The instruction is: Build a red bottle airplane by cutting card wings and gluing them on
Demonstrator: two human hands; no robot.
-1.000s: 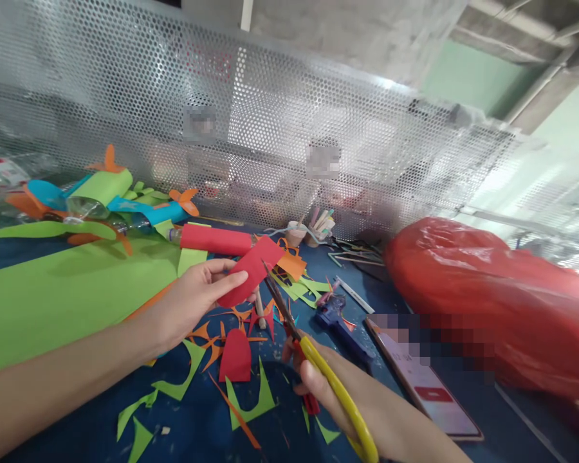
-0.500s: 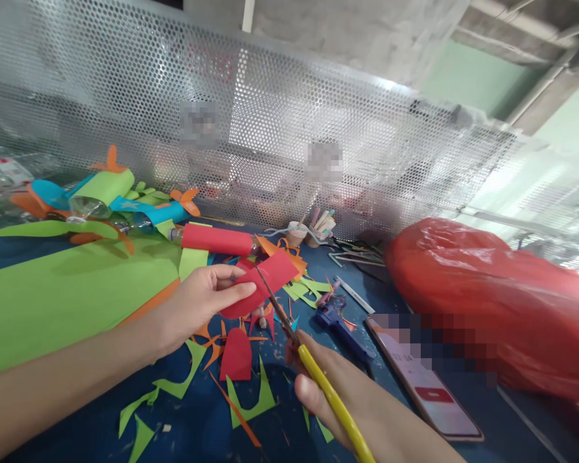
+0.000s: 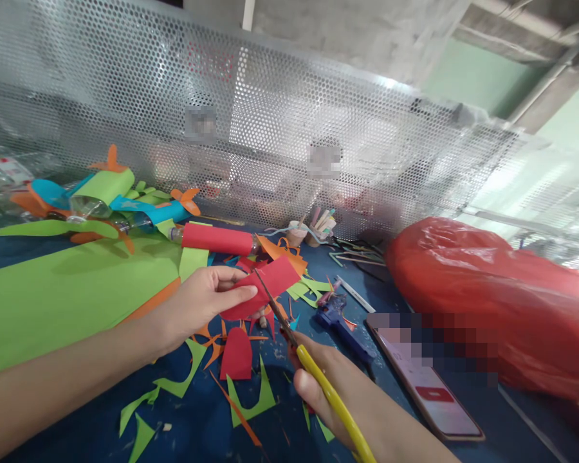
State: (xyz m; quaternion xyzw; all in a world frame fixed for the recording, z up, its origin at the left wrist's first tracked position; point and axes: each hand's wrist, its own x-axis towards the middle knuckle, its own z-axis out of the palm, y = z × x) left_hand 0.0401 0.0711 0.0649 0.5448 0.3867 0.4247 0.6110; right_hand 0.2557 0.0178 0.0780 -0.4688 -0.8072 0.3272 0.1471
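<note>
- Pinching the red paper between thumb and bent fingers, the left hand held it above the middle of the tabletop, between its near and far edges.
- The right hand gripped the scissors, fingers closed about the yellow handle; the blades lay across the red paper and pointed toward the far edge, slanting left. How wide they stood apart could not be told.
- Nearer the near edge, a red cutout with one rounded end lay flat among green scraps and orange scraps.
- Past the left hand, toward the far edge, a red tube lay on its side.
- A large green sheet covered much of the tabletop's left side.
- Right of the scissors lay a blue glue gun and a phone; a bulky red plastic bag filled the area toward the right edge.
- Near the far edge stood a cup of pens.
</note>
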